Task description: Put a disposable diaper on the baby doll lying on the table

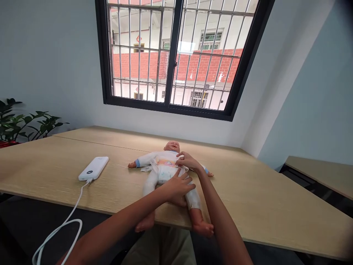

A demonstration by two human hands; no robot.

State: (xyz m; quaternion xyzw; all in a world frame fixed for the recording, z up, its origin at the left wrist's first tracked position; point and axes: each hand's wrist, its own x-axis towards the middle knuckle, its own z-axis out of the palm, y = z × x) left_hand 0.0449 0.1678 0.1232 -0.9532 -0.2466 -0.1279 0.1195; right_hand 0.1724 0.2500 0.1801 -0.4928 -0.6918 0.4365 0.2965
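Observation:
A baby doll (165, 167) in a white romper lies on its back on the wooden table (261, 198), head toward the window and bare feet hanging over the near edge. My left hand (178, 186) rests on the doll's lap, fingers stretched out toward its belly. My right hand (186, 161) is at the doll's chest, fingers pinched together on the romper's fabric.
A white power bank (93, 168) lies left of the doll, its white cable (62, 228) looping off the table's near edge. A potted plant (19, 125) stands at the far left. A barred window (176, 55) is behind the table. A second desk (322, 175) is at the right.

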